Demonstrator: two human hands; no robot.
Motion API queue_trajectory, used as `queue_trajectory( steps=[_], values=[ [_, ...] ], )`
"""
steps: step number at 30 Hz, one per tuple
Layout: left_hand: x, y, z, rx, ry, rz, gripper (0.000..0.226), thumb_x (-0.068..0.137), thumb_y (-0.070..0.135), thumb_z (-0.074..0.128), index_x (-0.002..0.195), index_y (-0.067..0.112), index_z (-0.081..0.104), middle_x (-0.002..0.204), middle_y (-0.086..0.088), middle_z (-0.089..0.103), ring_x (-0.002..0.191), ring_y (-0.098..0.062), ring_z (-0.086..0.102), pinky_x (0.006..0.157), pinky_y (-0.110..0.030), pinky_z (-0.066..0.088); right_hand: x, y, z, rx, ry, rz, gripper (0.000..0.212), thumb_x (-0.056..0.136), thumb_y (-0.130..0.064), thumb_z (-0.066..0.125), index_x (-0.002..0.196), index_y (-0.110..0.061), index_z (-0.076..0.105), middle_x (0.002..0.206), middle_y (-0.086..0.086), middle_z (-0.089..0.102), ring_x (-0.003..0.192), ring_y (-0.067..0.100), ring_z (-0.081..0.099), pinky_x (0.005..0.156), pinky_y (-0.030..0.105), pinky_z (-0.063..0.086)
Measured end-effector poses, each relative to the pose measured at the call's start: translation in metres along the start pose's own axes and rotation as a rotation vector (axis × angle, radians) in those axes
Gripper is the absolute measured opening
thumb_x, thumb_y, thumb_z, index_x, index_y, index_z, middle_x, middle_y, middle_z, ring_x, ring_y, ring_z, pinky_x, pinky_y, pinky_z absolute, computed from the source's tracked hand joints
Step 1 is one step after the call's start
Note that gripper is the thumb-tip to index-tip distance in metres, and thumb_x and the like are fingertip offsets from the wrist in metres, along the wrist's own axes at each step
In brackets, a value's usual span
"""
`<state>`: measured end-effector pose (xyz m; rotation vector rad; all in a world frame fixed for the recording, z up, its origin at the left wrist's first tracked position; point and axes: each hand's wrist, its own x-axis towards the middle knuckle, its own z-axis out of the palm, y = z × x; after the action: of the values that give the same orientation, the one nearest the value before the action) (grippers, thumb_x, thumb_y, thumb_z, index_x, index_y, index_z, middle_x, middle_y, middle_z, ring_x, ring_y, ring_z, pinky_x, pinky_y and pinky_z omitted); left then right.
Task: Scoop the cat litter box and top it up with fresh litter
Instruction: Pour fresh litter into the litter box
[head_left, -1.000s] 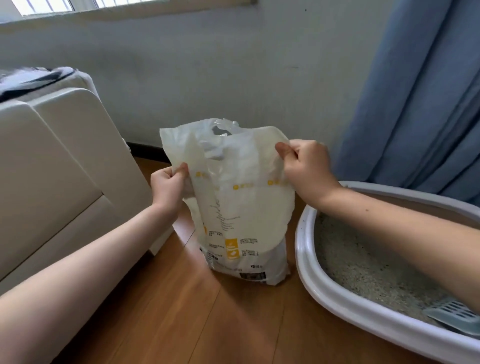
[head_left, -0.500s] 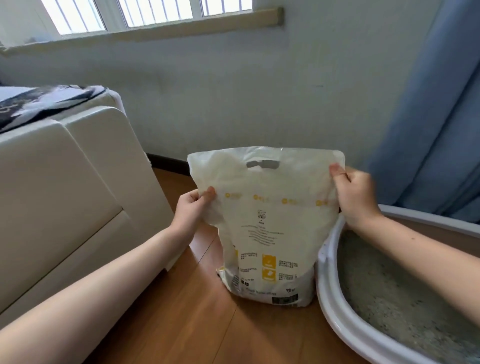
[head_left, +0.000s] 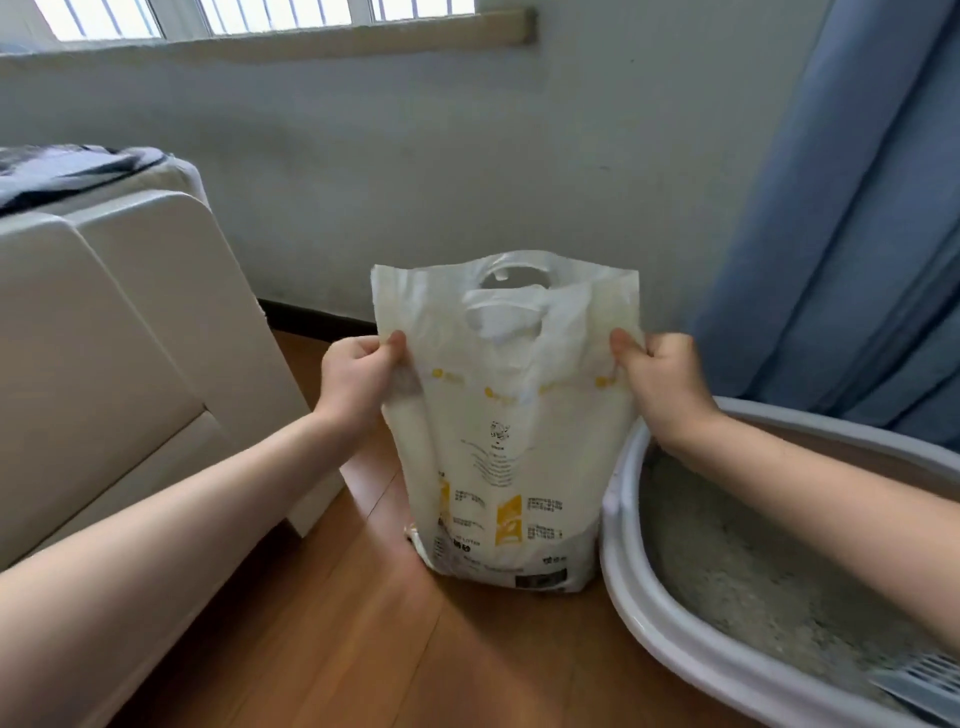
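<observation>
Print on the litter bag (head_left: 506, 467) is too blurred to read

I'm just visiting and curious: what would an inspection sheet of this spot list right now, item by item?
Surface: wooden floor, bare boards in front of the bag.
Job's things: litter bag stands upright on the floor, against the litter box; its top shows a cut-out handle and looks parted. The box holds grey litter; a pale slotted scoop lies in its near corner.
Clutter: dark cloth lies on top of the white cabinet.
Grippers: left hand pinches the bag's left edge; right hand pinches its right edge.
Cables: nothing seen.
Surroundings: grey wall, window sill above, blue curtain behind the box.
</observation>
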<state>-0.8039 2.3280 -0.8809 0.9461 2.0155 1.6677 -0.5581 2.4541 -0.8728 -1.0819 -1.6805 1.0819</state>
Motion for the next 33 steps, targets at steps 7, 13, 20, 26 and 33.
queue_trajectory(
  steps=[7, 13, 20, 26, 33],
  values=[
    [0.007, -0.001, -0.014, -0.058, 0.072, 0.031, 0.046, 0.091, 0.035, 0.061, 0.080, -0.010, 0.066, 0.076, -0.012, 0.064, 0.070, -0.021, 0.057, 0.069, -0.034, 0.045, 0.006, -0.021, -0.009, 0.034, 0.005, 0.012, 0.032, 0.095, -0.021, 0.057, 0.066, -0.008, 0.064, 0.069, 0.005, 0.067, 0.066, 0.017, 0.066, 0.058, 0.028, 0.052],
    [-0.002, -0.031, -0.012, 0.021, -0.027, 0.002, 0.032, 0.096, 0.029, 0.060, 0.072, 0.011, 0.071, 0.058, 0.006, 0.068, 0.061, -0.013, 0.061, 0.060, -0.025, 0.048, 0.013, 0.018, -0.021, 0.035, -0.136, 0.209, 0.029, 0.092, -0.019, 0.061, 0.083, 0.007, 0.067, 0.086, 0.024, 0.069, 0.081, 0.036, 0.068, 0.080, 0.056, 0.054],
    [0.001, -0.025, -0.016, -0.059, -0.133, -0.029, 0.038, 0.095, 0.026, 0.061, 0.060, 0.018, 0.074, 0.063, 0.002, 0.070, 0.057, -0.012, 0.065, 0.053, -0.022, 0.050, 0.012, 0.015, -0.028, 0.241, -0.271, 0.235, 0.023, 0.095, -0.015, 0.056, 0.085, 0.003, 0.067, 0.073, 0.009, 0.073, 0.068, 0.021, 0.071, 0.061, 0.031, 0.059],
    [0.003, -0.002, -0.013, -0.129, -0.214, -0.032, 0.033, 0.086, 0.044, 0.068, 0.073, 0.015, 0.077, 0.082, -0.008, 0.075, 0.073, -0.022, 0.072, 0.064, -0.031, 0.056, 0.010, -0.006, -0.035, 0.213, -0.247, 0.076, 0.034, 0.089, -0.028, 0.063, 0.094, 0.006, 0.068, 0.092, 0.014, 0.073, 0.081, 0.026, 0.071, 0.070, 0.037, 0.060],
    [0.002, 0.010, -0.022, -0.252, -0.124, -0.170, 0.027, 0.091, 0.021, 0.065, 0.072, 0.004, 0.073, 0.068, -0.006, 0.072, 0.058, -0.016, 0.069, 0.053, -0.021, 0.052, 0.014, -0.008, -0.033, 0.216, -0.106, 0.177, 0.024, 0.092, -0.023, 0.062, 0.084, -0.002, 0.070, 0.076, 0.008, 0.071, 0.065, 0.016, 0.068, 0.059, 0.029, 0.056]
  ],
)
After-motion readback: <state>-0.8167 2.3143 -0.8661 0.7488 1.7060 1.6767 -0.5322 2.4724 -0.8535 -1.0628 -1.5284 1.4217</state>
